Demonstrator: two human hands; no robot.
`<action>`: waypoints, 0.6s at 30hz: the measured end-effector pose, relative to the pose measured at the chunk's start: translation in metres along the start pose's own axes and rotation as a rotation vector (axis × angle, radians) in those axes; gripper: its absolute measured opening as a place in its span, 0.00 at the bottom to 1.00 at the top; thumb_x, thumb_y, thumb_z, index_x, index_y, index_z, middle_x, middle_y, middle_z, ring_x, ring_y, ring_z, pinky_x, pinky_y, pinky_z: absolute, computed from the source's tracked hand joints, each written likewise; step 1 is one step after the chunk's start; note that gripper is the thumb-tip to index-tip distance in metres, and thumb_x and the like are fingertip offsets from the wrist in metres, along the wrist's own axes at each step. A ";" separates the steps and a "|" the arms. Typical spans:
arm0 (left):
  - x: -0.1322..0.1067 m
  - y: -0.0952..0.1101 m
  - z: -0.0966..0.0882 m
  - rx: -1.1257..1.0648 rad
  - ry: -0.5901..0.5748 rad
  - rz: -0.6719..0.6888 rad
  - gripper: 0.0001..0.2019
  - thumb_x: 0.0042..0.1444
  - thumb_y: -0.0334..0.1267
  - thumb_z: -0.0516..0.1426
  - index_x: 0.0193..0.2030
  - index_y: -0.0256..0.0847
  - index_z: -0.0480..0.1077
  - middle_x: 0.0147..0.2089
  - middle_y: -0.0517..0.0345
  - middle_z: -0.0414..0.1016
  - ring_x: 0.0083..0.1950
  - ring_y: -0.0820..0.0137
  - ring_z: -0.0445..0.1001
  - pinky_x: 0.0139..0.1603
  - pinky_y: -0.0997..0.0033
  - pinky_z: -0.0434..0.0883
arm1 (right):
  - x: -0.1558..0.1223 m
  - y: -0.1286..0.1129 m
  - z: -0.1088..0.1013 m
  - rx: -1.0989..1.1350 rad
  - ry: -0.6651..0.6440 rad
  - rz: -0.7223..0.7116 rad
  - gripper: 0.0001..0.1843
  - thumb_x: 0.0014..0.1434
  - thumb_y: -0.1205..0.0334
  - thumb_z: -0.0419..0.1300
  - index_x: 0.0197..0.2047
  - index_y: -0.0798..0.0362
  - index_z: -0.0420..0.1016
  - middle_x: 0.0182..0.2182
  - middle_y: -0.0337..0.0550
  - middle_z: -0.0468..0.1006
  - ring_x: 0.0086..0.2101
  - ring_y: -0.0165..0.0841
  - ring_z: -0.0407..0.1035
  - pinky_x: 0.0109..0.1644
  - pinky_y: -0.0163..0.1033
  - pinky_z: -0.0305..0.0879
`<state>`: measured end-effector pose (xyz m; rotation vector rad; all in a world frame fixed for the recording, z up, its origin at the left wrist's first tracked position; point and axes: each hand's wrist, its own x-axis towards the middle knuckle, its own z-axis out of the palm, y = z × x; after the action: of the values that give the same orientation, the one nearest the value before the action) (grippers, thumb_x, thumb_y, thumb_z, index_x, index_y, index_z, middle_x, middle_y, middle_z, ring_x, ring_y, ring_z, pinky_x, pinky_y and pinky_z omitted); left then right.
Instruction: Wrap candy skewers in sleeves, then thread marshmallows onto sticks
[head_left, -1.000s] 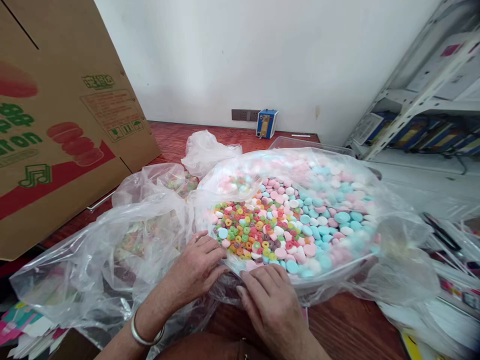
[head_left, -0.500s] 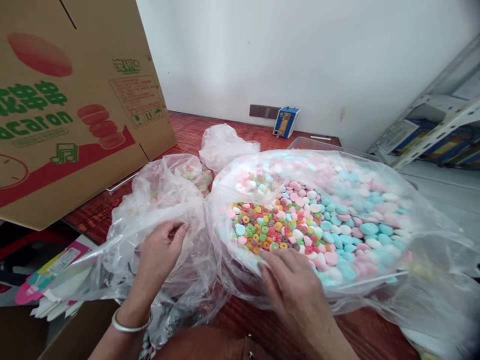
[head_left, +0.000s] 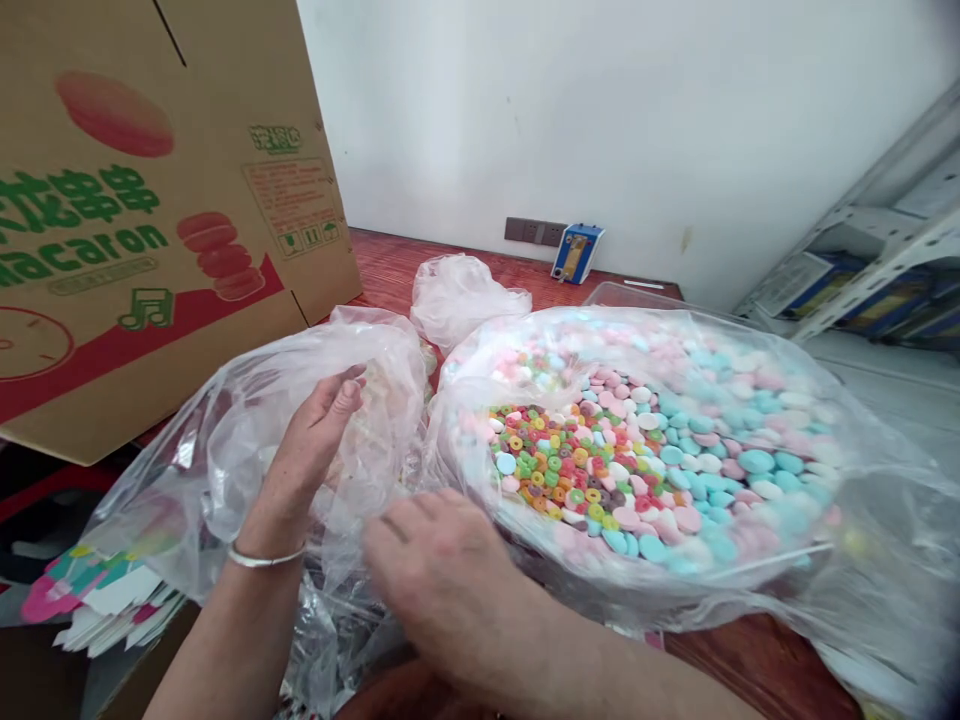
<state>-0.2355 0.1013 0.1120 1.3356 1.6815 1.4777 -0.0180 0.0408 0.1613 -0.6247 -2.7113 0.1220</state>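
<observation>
**Bagged candy (head_left: 559, 470) on a reddish tabletop (head_left: 769, 650)**

The candy lies in a clear plastic bag (head_left: 652, 595) at four o'clock. At eight, the left hand (head_left: 311, 435) is by another bag (head_left: 382, 400); the right hand (head_left: 442, 560) is just past six. The hands are apart; whether either grips anything, I cannot tell. A cardboard box (head_left: 210, 130) stands at ten, sockets (head_left: 535, 231) on the white wall (head_left: 525, 100) at one, a shelf (head_left: 862, 275) near three.

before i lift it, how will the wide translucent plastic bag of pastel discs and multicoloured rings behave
The bag probably flops, being thin and wrinkled. It may feel heavy, given the broad spread inside. The discs and rings could slide where uncovered.
</observation>
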 end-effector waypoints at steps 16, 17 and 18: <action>-0.010 0.037 0.031 0.816 -0.113 0.047 0.24 0.59 0.55 0.54 0.49 0.37 0.79 0.43 0.43 0.83 0.48 0.48 0.79 0.48 0.55 0.72 | -0.085 0.095 0.008 0.629 0.455 0.930 0.06 0.55 0.61 0.64 0.32 0.51 0.71 0.31 0.38 0.69 0.28 0.30 0.61 0.31 0.35 0.55; -0.019 0.036 0.031 0.870 -0.089 0.094 0.23 0.60 0.54 0.54 0.49 0.39 0.79 0.44 0.44 0.83 0.47 0.48 0.79 0.46 0.55 0.72 | -0.090 0.099 0.004 0.788 0.520 0.970 0.08 0.55 0.58 0.64 0.32 0.50 0.69 0.29 0.37 0.69 0.26 0.29 0.61 0.30 0.35 0.57; -0.028 0.036 0.031 0.891 -0.053 0.143 0.21 0.61 0.54 0.54 0.48 0.42 0.79 0.44 0.46 0.83 0.46 0.48 0.79 0.45 0.55 0.71 | -0.095 0.102 0.001 0.901 0.559 1.001 0.11 0.56 0.54 0.63 0.33 0.50 0.67 0.28 0.36 0.69 0.24 0.29 0.62 0.28 0.35 0.58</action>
<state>-0.1859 0.0856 0.1321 1.9294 2.3642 0.7191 0.1029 0.0907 0.1140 -1.3386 -1.3619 1.1172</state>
